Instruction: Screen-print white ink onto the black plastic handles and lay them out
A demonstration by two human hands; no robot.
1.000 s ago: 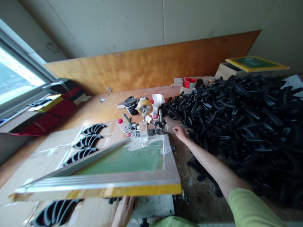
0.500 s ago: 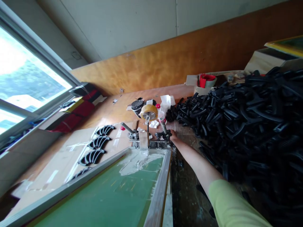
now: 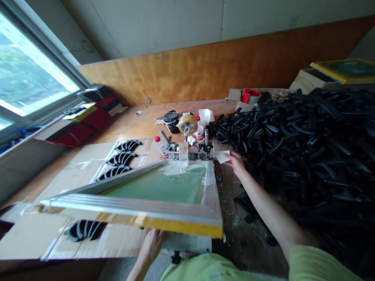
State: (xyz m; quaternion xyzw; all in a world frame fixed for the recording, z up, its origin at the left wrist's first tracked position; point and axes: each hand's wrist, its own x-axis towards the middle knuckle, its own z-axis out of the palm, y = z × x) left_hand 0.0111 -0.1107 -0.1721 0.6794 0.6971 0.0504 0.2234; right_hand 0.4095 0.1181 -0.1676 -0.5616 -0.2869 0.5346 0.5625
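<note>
In the head view my right hand (image 3: 236, 164) pinches a small white sheet, paper or cloth (image 3: 222, 157), just right of the screen clamp (image 3: 199, 155). My left hand (image 3: 152, 242) is at the near edge of the screen-printing frame (image 3: 140, 208). Its fingers go behind that edge, so what they touch is hidden. The frame is tilted, its near side raised, with green mesh (image 3: 164, 185) inside. Whitish ink (image 3: 178, 168) is smeared on the mesh's far end. A pale base plate (image 3: 187, 242) shows below the frame.
A big heap of black plastic parts (image 3: 307, 152) fills the right side. Black curved parts (image 3: 121, 158) lie in a row on cardboard (image 3: 79, 166) at left. Behind the clamp stand a black tub (image 3: 171, 121), a tape roll (image 3: 188, 124) and a red-capped bottle (image 3: 200, 134).
The frame's near side has come into view, raised. My right hand has left the clamp's right side and now holds the white sheet. My left hand has appeared at the near edge.
</note>
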